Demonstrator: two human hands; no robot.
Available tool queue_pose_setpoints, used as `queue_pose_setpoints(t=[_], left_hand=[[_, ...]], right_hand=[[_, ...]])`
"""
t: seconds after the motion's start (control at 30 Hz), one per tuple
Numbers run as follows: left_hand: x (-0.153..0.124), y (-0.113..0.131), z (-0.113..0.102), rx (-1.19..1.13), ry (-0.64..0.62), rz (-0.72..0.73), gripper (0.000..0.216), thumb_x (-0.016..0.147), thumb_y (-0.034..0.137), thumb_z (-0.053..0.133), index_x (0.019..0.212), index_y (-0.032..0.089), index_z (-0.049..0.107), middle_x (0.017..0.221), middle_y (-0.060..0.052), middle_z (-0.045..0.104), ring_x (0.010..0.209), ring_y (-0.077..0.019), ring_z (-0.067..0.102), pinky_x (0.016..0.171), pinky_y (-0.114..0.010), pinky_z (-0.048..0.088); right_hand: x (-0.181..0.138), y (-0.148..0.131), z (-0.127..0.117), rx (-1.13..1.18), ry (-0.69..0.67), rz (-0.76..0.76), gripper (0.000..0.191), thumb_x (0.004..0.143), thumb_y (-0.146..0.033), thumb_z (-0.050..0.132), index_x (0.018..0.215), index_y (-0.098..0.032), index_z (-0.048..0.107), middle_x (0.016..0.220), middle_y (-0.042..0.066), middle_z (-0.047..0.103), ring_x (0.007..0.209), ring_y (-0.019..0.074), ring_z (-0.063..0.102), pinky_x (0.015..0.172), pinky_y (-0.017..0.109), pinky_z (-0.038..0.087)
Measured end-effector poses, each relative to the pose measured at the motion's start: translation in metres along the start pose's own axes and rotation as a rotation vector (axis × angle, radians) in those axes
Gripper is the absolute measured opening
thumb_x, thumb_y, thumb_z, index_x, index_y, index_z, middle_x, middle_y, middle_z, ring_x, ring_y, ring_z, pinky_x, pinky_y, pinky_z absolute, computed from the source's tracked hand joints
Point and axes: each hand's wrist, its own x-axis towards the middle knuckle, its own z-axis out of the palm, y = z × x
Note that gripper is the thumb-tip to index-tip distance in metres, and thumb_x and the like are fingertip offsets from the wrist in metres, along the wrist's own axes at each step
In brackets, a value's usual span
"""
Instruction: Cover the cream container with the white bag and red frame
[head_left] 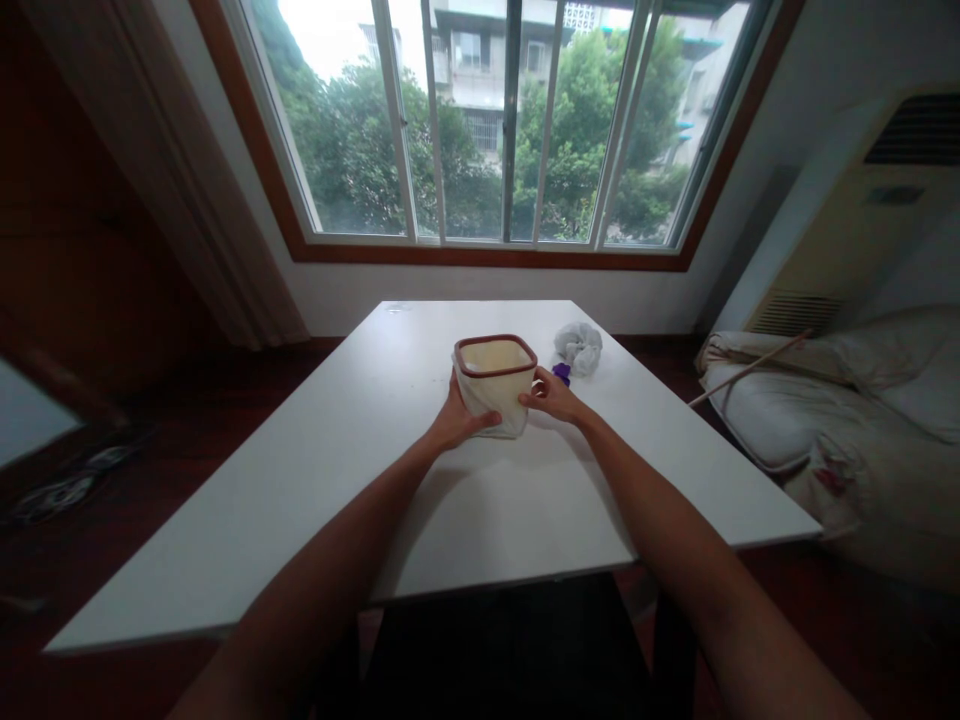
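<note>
in the head view, the work looks to be holding the bin [498,394] steady and handling the thin bag [511,428] around its outside. to do it well, keep the left hand [456,418] firm but gentle, because squeezing too hard could bend the bin. the right hand [556,396] should move the bag a little at a time, with soft fingertips, since such thin stuff could rip. it is good to keep the bag flat against the side and to watch the brown rim [495,373], where a loose fold could hide.

the bin is right between the two hands, standing up with its open top facing up. the left hand is spread around its left side, with the thumb across the low front. the right hand is at its right side, with thumb and fingers bent in. i cannot tell if they pinch the bag or just touch it. a purple thing [561,373] is just past the right hand, and a crumpled bag [580,347] lies a bit farther off on the white table [300,460].
</note>
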Motion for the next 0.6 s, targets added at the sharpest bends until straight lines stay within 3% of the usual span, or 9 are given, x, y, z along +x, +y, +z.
queue_pose_setpoints(t=[0.13,0.43,0.6], left_hand=[[-0.001,-0.005,-0.001,0.067,-0.004,-0.015,0.122,0.057,0.047,0.091,0.150,0.021,0.015,0.147,-0.023,0.043,0.135,-0.0397,0.046,0.113,-0.064,0.035],[0.000,-0.019,-0.007,0.090,-0.014,0.001,0.115,0.054,0.043,0.092,0.145,0.016,0.028,0.145,-0.024,0.046,0.136,-0.0403,0.044,0.113,-0.064,0.035],[0.001,-0.017,-0.006,0.050,0.002,-0.010,0.114,0.050,0.044,0.094,0.143,0.016,0.034,0.142,-0.022,0.050,0.134,-0.0417,0.046,0.112,-0.065,0.037]], right_hand=[[-0.002,0.002,0.000,0.003,-0.040,0.072,0.069,0.069,-0.059,0.078,0.120,-0.017,0.059,0.112,0.010,0.065,0.078,0.0168,0.062,0.069,0.033,0.055],[-0.003,0.008,0.003,-0.037,-0.049,0.146,0.072,0.066,-0.057,0.081,0.122,-0.017,0.061,0.109,0.011,0.070,0.080,0.0190,0.064,0.070,0.033,0.056],[-0.005,0.008,0.003,-0.082,-0.059,0.188,0.062,0.065,-0.055,0.082,0.112,-0.017,0.066,0.100,0.010,0.072,0.077,0.0195,0.064,0.065,0.032,0.054]])
